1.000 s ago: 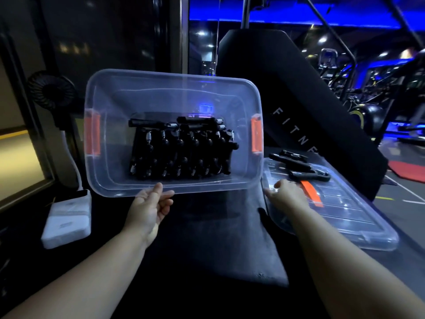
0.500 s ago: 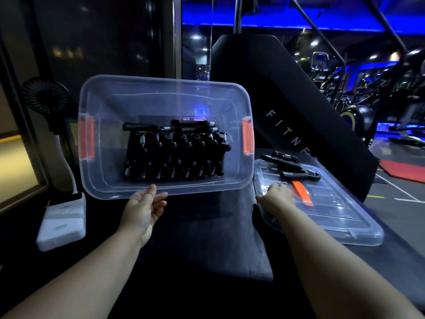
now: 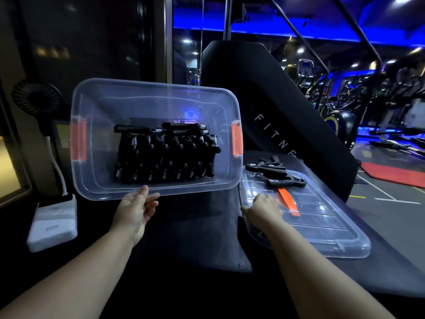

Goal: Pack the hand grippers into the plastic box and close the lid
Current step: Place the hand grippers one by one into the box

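A clear plastic box (image 3: 96,180) with orange latches stands on the dark surface, tipped toward me. Inside it, several black hand grippers (image 3: 165,155) are packed in rows. My left hand (image 3: 135,209) touches the box's near rim from below, fingers apart. To the right lies the clear lid (image 3: 322,226) with an orange latch (image 3: 288,202) on it. Loose black hand grippers (image 3: 276,173) rest on the lid's far end. My right hand (image 3: 264,209) lies on the lid's near left corner, and whether it grips the lid edge is hidden.
A white device (image 3: 54,221) with a cable sits at the left, below a small black fan (image 3: 36,100). A black padded panel (image 3: 276,125) with white lettering rises behind the lid. Gym machines under blue light fill the far right.
The view has shifted slightly, so box and lid sit a little lower and further left in the frame. Both hands keep the same places on box rim and lid.
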